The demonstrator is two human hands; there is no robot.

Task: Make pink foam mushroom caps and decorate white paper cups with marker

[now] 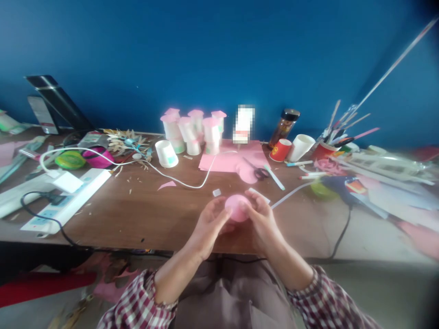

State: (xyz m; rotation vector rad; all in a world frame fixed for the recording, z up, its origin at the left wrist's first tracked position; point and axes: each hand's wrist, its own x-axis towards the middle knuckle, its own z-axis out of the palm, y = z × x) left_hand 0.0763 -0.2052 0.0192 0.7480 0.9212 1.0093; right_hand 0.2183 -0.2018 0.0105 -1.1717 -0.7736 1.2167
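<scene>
Just above the table's front edge, both hands hold a round piece of pink paper (237, 207). My left hand (210, 224) grips its left side, with the thumb on top. On its right side my right hand (263, 221) pinches it, thumb also on the face turned to me. The fingers under the paper are partly hidden. Near it on the table lie a small white piece (216, 193) and black-handled scissors (261, 173). Behind, pink paper sheets (219, 160) carry a cut round piece of pink paper (247, 173).
Several white paper-cup towers with pink tops (211, 137) stand at the back. Left of them is an upturned white cup (166, 154). A white cable (178, 182) crosses from the power strip (73, 201). At right stand a red cup (281, 150) and a brush holder (324, 151).
</scene>
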